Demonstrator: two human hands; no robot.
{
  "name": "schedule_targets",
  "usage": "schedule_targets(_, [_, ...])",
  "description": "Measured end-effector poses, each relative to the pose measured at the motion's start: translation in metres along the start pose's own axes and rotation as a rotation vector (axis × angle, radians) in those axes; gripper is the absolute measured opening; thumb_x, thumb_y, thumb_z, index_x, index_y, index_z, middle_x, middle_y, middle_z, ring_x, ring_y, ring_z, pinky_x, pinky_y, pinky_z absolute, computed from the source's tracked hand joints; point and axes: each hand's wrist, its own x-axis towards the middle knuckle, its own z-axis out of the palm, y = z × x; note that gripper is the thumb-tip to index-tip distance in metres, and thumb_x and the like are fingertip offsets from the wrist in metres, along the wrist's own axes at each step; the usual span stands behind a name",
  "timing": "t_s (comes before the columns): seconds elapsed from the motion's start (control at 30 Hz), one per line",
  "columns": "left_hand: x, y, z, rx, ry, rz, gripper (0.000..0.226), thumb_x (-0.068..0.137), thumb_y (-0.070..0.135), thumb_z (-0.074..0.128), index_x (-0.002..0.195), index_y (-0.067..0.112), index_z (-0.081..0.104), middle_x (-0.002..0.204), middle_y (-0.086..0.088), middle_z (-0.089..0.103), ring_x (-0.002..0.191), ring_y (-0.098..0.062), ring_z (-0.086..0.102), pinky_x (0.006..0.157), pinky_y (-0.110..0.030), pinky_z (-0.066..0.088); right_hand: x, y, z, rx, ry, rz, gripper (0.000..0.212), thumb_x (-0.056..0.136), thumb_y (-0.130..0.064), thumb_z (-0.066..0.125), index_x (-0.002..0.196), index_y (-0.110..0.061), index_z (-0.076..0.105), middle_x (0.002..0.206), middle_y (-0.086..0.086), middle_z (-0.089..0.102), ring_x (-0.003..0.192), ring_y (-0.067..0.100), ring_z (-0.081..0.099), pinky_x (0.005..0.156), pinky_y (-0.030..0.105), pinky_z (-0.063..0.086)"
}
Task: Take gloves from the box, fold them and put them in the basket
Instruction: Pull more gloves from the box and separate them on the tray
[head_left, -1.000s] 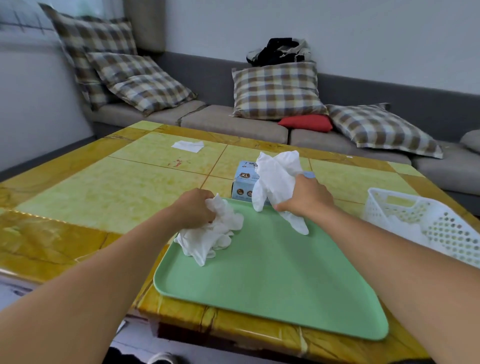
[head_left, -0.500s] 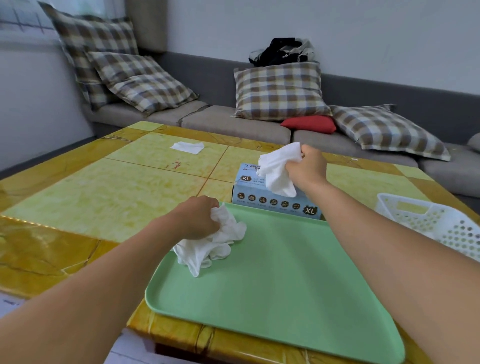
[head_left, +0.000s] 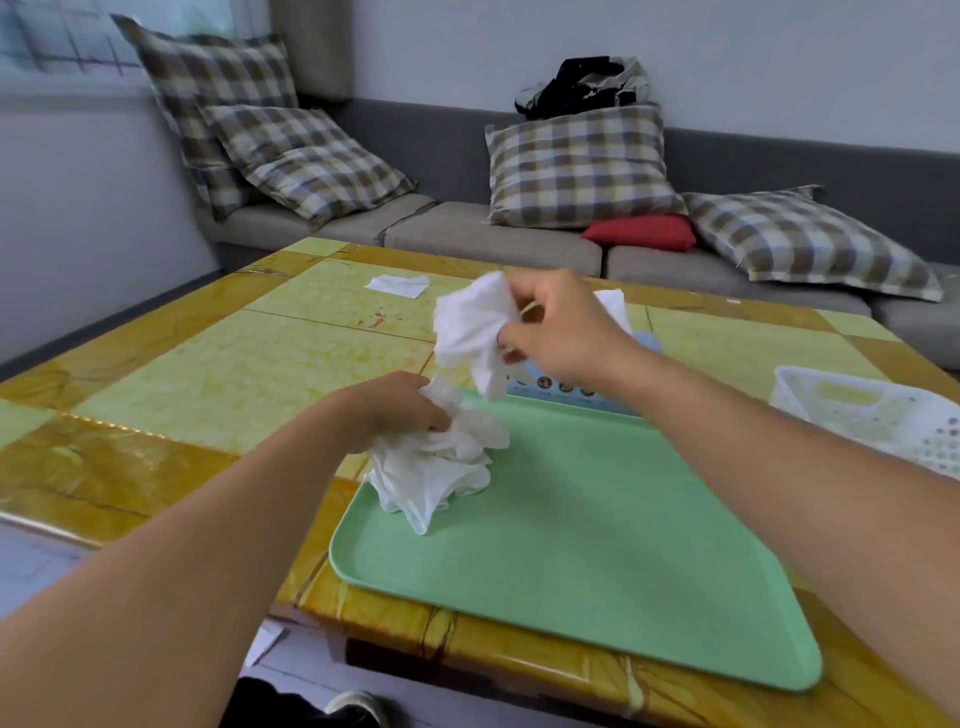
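The right hand has lifted from the box since half a second ago, drawing a fresh glove clear — its fingers pinch the upper end, and the glove hangs crumpled, long axis roughly vertical, loose end pointing down toward the tray. The left hand still grips a bunch of gloves at the tray's far left corner on the counter. Extraction looks well along; folding has not begun, and the basket waits at the right.
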Motion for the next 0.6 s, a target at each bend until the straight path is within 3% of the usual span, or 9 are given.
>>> schedule_targets(0.07, [-0.011, 0.001, -0.003, -0.033, -0.092, 0.023, 0.040, 0.074, 0.032, 0.071, 0.103, 0.003, 0.070, 0.095, -0.016, 0.073, 0.089, -0.037, 0.070, 0.086, -0.055, 0.058, -0.027, 0.011, 0.034, -0.211, -0.395, -0.021, 0.013, 0.082, -0.006, 0.072, 0.095, -0.010, 0.071, 0.092, 0.003, 0.073, 0.084, 0.020, 0.068, 0.080, 0.041, 0.057])
schedule_targets(0.13, [-0.020, 0.000, -0.006, -0.187, -0.106, -0.001, 0.049, 0.066, 0.030, 0.072, 0.105, 0.000, 0.069, 0.102, -0.021, 0.073, 0.096, -0.040, 0.069, 0.094, -0.054, 0.055, -0.040, 0.018, 0.047, -0.272, -0.615, -0.021, 0.020, 0.082, -0.015, 0.076, 0.101, -0.020, 0.070, 0.101, -0.003, 0.073, 0.094, 0.015, 0.068, 0.089, 0.038, 0.055])
schedule_targets(0.23, [-0.020, 0.001, -0.009, -0.487, -0.159, -0.053, 0.040, 0.081, 0.032, 0.060, 0.104, 0.000, 0.065, 0.101, -0.022, 0.069, 0.088, -0.033, 0.067, 0.091, -0.048, 0.053, -0.041, 0.010, 0.036, -0.166, -0.705, 0.118, 0.019, 0.087, -0.023, 0.077, 0.100, -0.035, 0.071, 0.107, -0.008, 0.073, 0.098, 0.012, 0.069, 0.089, 0.035, 0.059])
schedule_targets(0.33, [-0.015, -0.005, -0.009, -0.597, -0.193, -0.100, 0.062, 0.097, 0.051, 0.044, 0.120, -0.003, 0.064, 0.111, -0.026, 0.070, 0.098, -0.039, 0.068, 0.093, -0.046, 0.050, -0.036, 0.004, 0.019, -0.099, -0.771, 0.269, 0.017, 0.088, -0.030, 0.078, 0.104, -0.024, 0.076, 0.107, -0.002, 0.076, 0.094, 0.016, 0.073, 0.075, 0.029, 0.060])
schedule_targets(0.4, [-0.018, -0.003, -0.007, -0.495, -0.207, -0.100, 0.061, 0.097, 0.055, 0.053, 0.129, 0.004, 0.062, 0.118, -0.022, 0.070, 0.107, -0.039, 0.068, 0.095, -0.046, 0.052, -0.034, 0.004, 0.011, -0.133, -0.762, 0.383, 0.043, 0.082, -0.052, 0.077, 0.104, -0.016, 0.076, 0.100, 0.002, 0.078, 0.085, 0.020, 0.074, 0.069, 0.028, 0.058])
schedule_targets(0.47, [-0.019, -0.002, -0.001, -0.334, -0.068, -0.111, 0.046, 0.093, 0.043, 0.068, 0.128, 0.016, 0.062, 0.113, -0.010, 0.073, 0.102, -0.032, 0.070, 0.090, -0.044, 0.057, -0.030, 0.011, 0.009, -0.111, -0.625, 0.553, 0.070, 0.077, -0.073, 0.065, 0.103, -0.009, 0.072, 0.093, 0.010, 0.078, 0.070, 0.023, 0.073, 0.064, 0.029, 0.056])
schedule_targets(0.53, [-0.017, -0.001, 0.005, -0.284, -0.001, -0.132, 0.050, 0.081, 0.038, 0.078, 0.125, 0.021, 0.063, 0.112, -0.006, 0.072, 0.098, -0.028, 0.070, 0.086, -0.043, 0.059, -0.028, 0.026, 0.012, -0.025, -0.413, 0.631, 0.062, 0.086, -0.067, 0.063, 0.100, -0.006, 0.070, 0.087, 0.013, 0.074, 0.060, 0.021, 0.068, 0.057, 0.027, 0.055])
schedule_targets(0.6, [-0.011, -0.002, 0.011, -0.293, -0.007, -0.161, 0.065, 0.066, 0.042, 0.080, 0.124, 0.020, 0.063, 0.110, -0.007, 0.072, 0.097, -0.031, 0.071, 0.087, -0.048, 0.060, -0.027, 0.037, 0.012, 0.073, -0.301, 0.605, 0.033, 0.095, -0.040, 0.067, 0.091, -0.008, 0.069, 0.084, 0.011, 0.067, 0.061, 0.019, 0.063, 0.055, 0.026, 0.055])
